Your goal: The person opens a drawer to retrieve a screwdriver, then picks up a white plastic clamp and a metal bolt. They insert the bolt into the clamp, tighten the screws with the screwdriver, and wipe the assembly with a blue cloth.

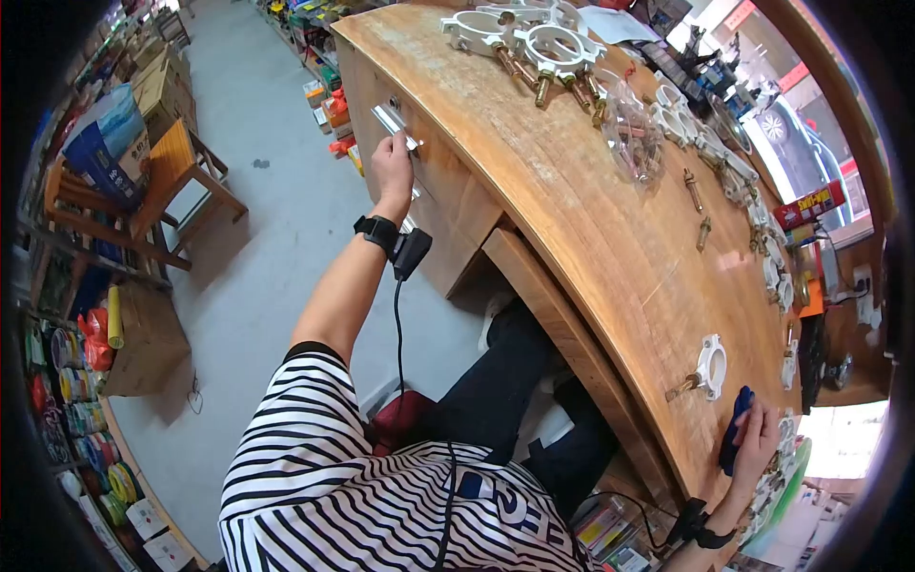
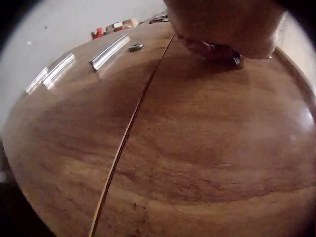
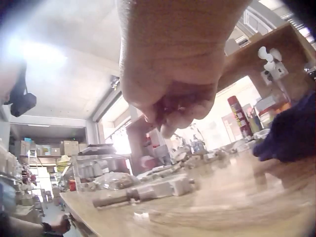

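At the front panel of the wooden desk (image 1: 591, 191), my left hand (image 1: 389, 176) has its fingers curled at a shiny metal drawer handle (image 1: 389, 118). The left wrist view shows the same hand (image 2: 222, 29) bent over a bit of metal at the panel, mostly hidden by the hand. My right hand (image 1: 756, 440) hovers over the desk's right end, fingers loosely curled with nothing in them. Right beside it lies a dark blue cloth-like thing (image 1: 737, 431), also in the right wrist view. Close by is a white pipe clamp (image 1: 711, 366) with a bolt attached.
Several white clamps (image 1: 558, 50) with brassy bolts lie at the desk's far end, more along its back edge. A clear plastic bag (image 1: 634, 133) and a red can (image 1: 808, 205) are there too. A wooden chair (image 1: 176, 186) and a cardboard box (image 1: 148, 338) stand left.
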`<state>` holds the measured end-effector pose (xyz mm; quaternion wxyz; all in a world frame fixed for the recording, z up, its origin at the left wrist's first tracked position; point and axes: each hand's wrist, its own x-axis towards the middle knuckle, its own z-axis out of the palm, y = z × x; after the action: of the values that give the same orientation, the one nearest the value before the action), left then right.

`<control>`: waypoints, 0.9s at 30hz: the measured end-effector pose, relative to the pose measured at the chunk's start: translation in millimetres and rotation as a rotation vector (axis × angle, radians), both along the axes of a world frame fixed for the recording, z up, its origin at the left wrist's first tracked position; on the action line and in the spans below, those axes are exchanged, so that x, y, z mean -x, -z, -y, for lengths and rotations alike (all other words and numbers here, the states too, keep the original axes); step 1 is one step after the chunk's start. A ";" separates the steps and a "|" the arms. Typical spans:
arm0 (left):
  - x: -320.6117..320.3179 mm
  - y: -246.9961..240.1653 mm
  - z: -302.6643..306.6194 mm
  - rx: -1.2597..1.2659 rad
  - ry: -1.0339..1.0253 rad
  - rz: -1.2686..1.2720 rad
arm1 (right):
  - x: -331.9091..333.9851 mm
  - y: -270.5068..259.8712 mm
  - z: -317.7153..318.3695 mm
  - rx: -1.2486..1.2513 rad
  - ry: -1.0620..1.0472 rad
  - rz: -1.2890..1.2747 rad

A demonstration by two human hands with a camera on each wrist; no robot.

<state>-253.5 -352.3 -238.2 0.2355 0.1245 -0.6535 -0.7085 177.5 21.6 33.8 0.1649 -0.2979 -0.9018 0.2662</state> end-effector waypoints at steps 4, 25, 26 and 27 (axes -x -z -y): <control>-28.8 -13.0 17.3 -0.186 0.111 -0.058 | 18.4 -17.0 51.1 -0.172 -0.111 -0.101; -169.5 6.8 211.5 -0.191 -0.024 -0.168 | 276.0 97.9 326.0 -0.521 -1.338 -0.162; -172.0 8.9 215.7 -0.194 -0.034 -0.172 | 282.8 102.2 327.3 -0.550 -1.333 -0.105; -174.7 8.3 219.2 -0.216 -0.022 -0.173 | 287.7 104.6 329.0 -0.574 -1.342 -0.119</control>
<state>-78.8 -571.5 -246.5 0.2841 0.0949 -0.5492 -0.7802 -110.2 -307.4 -70.8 0.0867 0.3885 -0.9139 0.0790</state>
